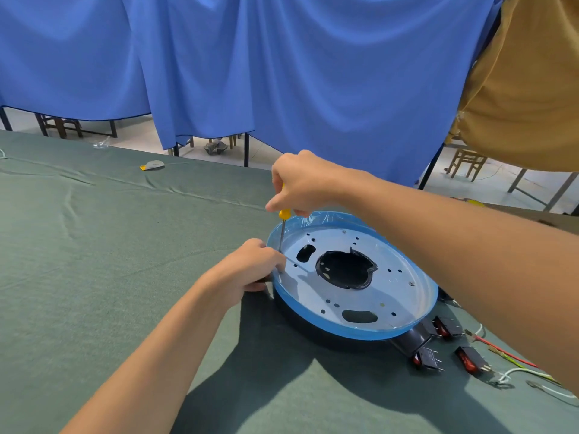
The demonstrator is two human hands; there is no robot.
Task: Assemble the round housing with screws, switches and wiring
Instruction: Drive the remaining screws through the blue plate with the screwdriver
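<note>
Here's the housing (pixel 313 311), sitting on the green table cloth (pixel 125 245). It is a round, shallow dish with a blue film over its rim and a dark base showing underneath. Its floor is a pale plate with a big dark hole in the middle, the film torn ragged round that hole. There is a bean-shaped slot on the far-left side of the hole and a long slot on the near side, with small holes dotted all about and a few screw heads glinting.

The right hand (pixel 304 183) is above the housing's left edge, fingers wrapped round the yellow handle of a screwdriver (pixel 283 220). The shaft stands nearly upright, with its tip down at the left rim. The left hand (pixel 250 270) is right there too, fingers curled over that rim and thumb tucked beneath it. Anything under those fingertips is hidden.

The right forearm sweeps across over the housing's right side and covers some of what lies beyond it.

Tucked against the housing's near-right edge are the black switches (pixel 427 358) with red rockers, several of them close together. Just past them lie the wires (pixel 501 350), red, green and white.

Well off to the housing's far left lies a small white and yellow scrap (pixel 152 165). Behind the table hangs a blue curtain (pixel 282 73).
</note>
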